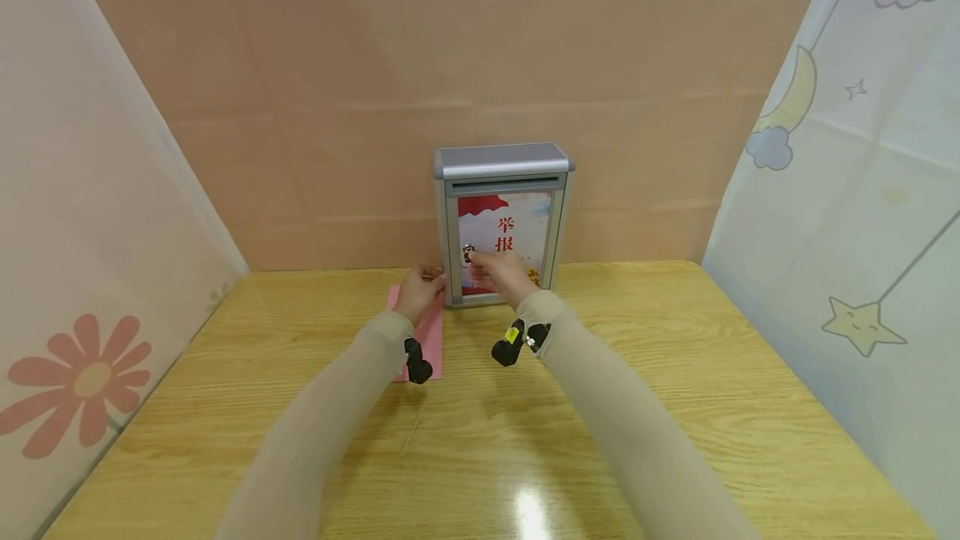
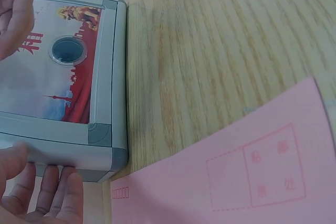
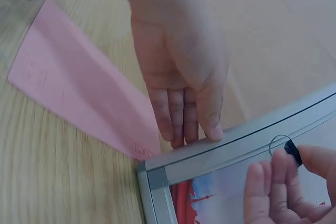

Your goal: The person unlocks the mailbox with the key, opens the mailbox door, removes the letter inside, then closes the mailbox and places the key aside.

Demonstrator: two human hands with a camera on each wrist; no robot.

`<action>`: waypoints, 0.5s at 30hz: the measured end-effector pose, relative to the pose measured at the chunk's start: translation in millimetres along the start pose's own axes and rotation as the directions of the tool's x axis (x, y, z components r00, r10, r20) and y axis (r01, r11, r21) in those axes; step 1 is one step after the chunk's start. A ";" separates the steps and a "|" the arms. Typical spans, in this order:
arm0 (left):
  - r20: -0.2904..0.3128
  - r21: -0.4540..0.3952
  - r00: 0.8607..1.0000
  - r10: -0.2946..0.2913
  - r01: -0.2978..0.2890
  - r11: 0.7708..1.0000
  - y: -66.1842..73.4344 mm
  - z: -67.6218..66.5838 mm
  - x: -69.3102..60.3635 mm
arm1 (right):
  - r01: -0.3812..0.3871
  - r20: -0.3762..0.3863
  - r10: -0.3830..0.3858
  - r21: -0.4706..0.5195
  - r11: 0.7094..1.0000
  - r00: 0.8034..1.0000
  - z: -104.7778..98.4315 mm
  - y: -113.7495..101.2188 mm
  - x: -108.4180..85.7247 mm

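A grey metal letterbox (image 1: 504, 158) stands upright at the table's back, with a slot near its top and a printed front panel bearing red characters. My right hand (image 1: 504, 276) is at the panel's left part. Its thumb and fingers pinch a black-headed key (image 3: 294, 153) with a thin metal ring; the key's blade and tip are hidden. Against the box's left side rests my left hand (image 1: 420, 294), its fingers extended along the side and its thumb near the front edge. Beneath the left hand and wrist lies a pink envelope (image 1: 432, 332), partly covered.
The wooden table (image 1: 637, 340) reaches toward me. A plain peach backdrop (image 1: 337, 148) hangs behind the box, with patterned sheets at left and right. In the left wrist view, a round window (image 2: 69, 50) shows low on the front panel.
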State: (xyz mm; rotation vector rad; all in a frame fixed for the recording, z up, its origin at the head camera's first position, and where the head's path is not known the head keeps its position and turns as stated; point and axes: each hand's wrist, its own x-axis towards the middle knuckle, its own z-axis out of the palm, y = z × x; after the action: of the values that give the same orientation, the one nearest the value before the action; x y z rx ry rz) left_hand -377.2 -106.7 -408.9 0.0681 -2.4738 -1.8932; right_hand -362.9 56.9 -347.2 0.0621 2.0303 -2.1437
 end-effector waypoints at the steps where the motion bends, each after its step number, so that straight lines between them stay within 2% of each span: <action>1: 0.000 0.003 1.000 -0.003 0.003 1.000 -0.2 0.0 0.2 | -0.013 0.009 0.013 0.029 0.999 1.000 -0.2 0.2 0.0; 5: -0.006 0.031 1.000 -0.008 0.008 0.999 -1.5 0.2 1.3 | -0.066 0.027 0.062 0.148 0.987 0.998 0.7 1.5 2.3; 10: -0.012 0.036 1.000 -0.006 0.007 0.999 -2.1 0.7 2.0 | -0.150 0.056 0.140 0.328 0.933 0.989 0.8 3.6 4.2; 12: -0.017 0.032 1.000 -0.005 0.005 0.999 -1.4 1.3 1.4 | -0.156 0.060 0.144 0.341 0.927 0.988 0.7 4.3 3.9; 15: -0.030 0.026 1.000 0.001 -0.001 1.000 -1.0 2.2 0.7 | -0.130 0.050 0.121 0.303 0.944 0.991 1.1 4.2 2.9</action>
State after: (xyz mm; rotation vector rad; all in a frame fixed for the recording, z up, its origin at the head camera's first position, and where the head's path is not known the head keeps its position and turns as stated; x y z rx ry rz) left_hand -377.9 -104.9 -410.5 0.0948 -2.4795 -1.8455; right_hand -365.0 55.3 -351.7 0.1941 1.6129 -2.3397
